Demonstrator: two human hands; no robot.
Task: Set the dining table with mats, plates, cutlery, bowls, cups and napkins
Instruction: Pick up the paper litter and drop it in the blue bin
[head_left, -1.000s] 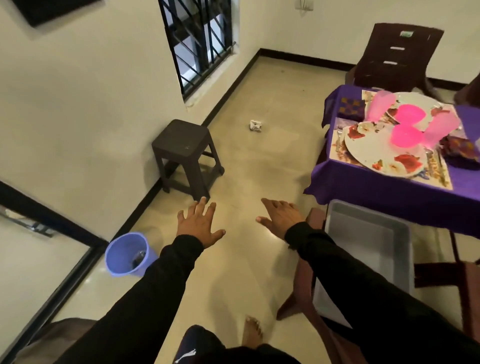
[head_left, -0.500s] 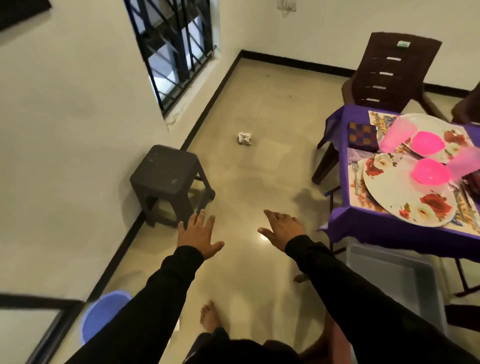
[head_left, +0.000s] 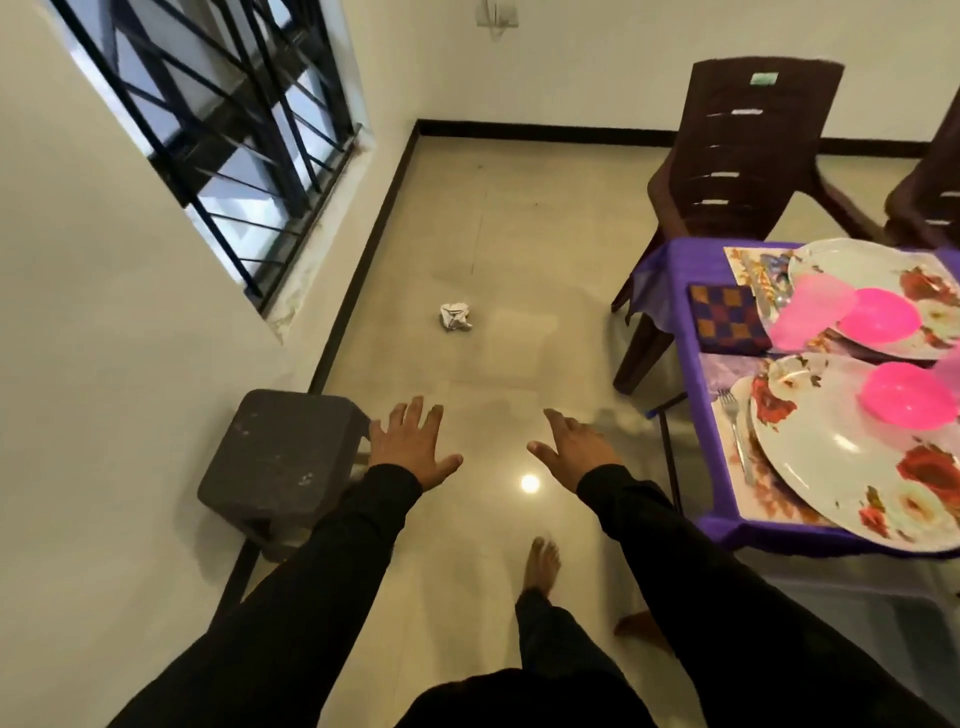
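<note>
My left hand and my right hand are stretched out over the floor, fingers spread, holding nothing. At the right stands the table with a purple cloth. On it lie two floral plates, the near one and the far one, each with a pink bowl, near and far. A pink cup lies beside the far plate. A fork rests on the near mat. A checked folded napkin sits at the table's left edge.
A dark plastic stool stands by the left wall under the barred window. A crumpled paper ball lies on the tiled floor. A brown chair stands behind the table. A grey tub sits low at the right.
The view has moved forward along the floor: the stool and table are nearer, the blue bucket has dropped out of sight. Both hands stay open and spread in front.
</note>
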